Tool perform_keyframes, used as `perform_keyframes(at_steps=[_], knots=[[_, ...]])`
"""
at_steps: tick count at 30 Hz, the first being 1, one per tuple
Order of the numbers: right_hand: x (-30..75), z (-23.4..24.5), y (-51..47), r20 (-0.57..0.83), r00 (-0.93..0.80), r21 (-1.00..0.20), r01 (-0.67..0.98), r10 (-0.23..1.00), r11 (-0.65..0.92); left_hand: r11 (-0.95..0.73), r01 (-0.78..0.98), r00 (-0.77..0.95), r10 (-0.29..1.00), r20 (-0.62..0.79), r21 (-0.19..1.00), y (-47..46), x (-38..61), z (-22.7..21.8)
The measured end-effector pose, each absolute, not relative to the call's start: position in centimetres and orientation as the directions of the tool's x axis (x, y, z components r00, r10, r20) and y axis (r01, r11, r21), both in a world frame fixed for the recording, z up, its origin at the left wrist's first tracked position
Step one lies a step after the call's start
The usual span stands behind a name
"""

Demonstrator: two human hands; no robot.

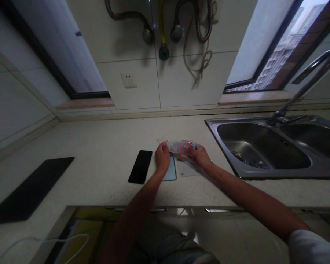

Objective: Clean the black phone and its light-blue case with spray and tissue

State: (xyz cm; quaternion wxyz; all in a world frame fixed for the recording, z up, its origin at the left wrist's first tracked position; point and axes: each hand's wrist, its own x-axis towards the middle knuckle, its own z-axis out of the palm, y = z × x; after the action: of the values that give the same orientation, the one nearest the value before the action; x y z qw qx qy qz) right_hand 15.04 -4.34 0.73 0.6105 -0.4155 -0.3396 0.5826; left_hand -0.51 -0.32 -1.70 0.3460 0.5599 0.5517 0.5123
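Both my hands hold a clear plastic packet (175, 147) with pink and dark printing, just above the counter. My left hand (162, 156) pinches its left end, thumb on top. Around the right end, the fingers of my right hand (196, 153) are closed. What lies inside the packet I cannot make out. Beneath my left wrist is a light-blue phone-shaped slab (170, 172), partly covered. A black phone (140, 167) lies flat to its left. Under my right hand rests a pale flat sheet or box (187, 171) with small dark lettering, partly hidden.
A steel double sink (222, 154) with a tall faucet (305, 88) is set in the counter (104, 146) at right. A black flat panel (34, 187) lies at left, near a white cable (44, 240). Hoses and a wall socket (128, 80) are on the tiled wall.
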Motion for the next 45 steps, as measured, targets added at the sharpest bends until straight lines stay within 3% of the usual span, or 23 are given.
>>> perform_keyframes(at_steps=[34, 45], knots=[[14.9, 2.0, -5.1, -0.089, 0.118, -0.919, -0.392, 0.989, -0.036, -0.226, 0.336, -0.139, 0.948, 0.285, 0.914, -1.3, -0.2, -0.8], [15.6, 1.5, -4.2, -0.077, 0.172, -0.872, -0.490, 0.982, 0.017, -0.226, 0.174, 0.020, 0.974, 0.226, 0.959, -1.0, -0.2, -0.9]])
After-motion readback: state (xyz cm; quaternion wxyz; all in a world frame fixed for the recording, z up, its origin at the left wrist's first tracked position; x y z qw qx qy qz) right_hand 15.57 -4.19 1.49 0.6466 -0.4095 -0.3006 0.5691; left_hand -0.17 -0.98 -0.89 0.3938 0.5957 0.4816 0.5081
